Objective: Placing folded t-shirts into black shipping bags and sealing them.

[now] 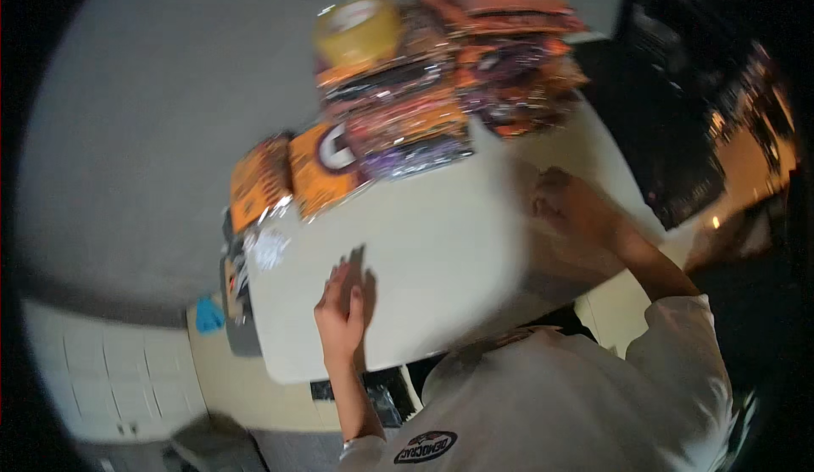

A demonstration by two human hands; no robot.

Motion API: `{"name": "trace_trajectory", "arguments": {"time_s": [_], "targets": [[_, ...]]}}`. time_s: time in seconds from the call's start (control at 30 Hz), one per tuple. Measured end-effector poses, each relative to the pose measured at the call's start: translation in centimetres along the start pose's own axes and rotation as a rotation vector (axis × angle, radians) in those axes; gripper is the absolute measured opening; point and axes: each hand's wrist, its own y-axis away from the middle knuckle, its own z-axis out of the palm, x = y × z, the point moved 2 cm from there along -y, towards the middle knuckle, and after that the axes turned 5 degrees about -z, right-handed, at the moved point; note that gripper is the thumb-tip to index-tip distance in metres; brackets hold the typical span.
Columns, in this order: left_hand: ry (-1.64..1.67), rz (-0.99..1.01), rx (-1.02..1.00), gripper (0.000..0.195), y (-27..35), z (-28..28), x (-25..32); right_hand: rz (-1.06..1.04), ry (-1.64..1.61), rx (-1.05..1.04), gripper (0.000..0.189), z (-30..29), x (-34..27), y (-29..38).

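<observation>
My left hand (343, 316) is over the left part of a white table (439, 236), thumb apart from the fingers, nothing in it. On the right, my right hand (569, 208) is blurred and in shadow above the tabletop; its fingers look curled, and whether they hold anything is unclear. Beyond both hands, shiny plastic-wrapped packets in orange, black and purple form a middle stack (400, 116) and a right stack (515, 71). A roll of yellowish clear packing tape (359, 27) rests on the middle stack. Two orange packets (321, 170) (261, 182) lie farther left.
A small whitish piece (267, 247), perhaps plastic, lies near the table's left edge. Large black shiny material (661, 147) borders the table's right side. White cabinets (117, 364) and a blue object (210, 314) are at lower left. A grey wall (159, 122) stands behind.
</observation>
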Motion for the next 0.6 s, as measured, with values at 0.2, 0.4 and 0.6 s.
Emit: {"name": "trace_trajectory", "arguments": {"time_s": [0.2, 0.4, 0.6], "targets": [[0.082, 0.115, -0.091, 0.040, -0.6, 3.4, -1.5, 0.599, 0.511, 0.311, 0.021, -10.5, 4.5, 15.3], [0.059, 0.118, -0.064, 0.037, -0.2, 3.8, -2.1, 0.869, 0.518, 0.437, 0.032, -12.5, 4.7, 22.7], [0.049, 0.097, -0.074, 0.039, -0.2, 3.8, -1.8, 0.862, 0.506, 0.351, 0.041, -11.5, 5.4, 22.1]]}}
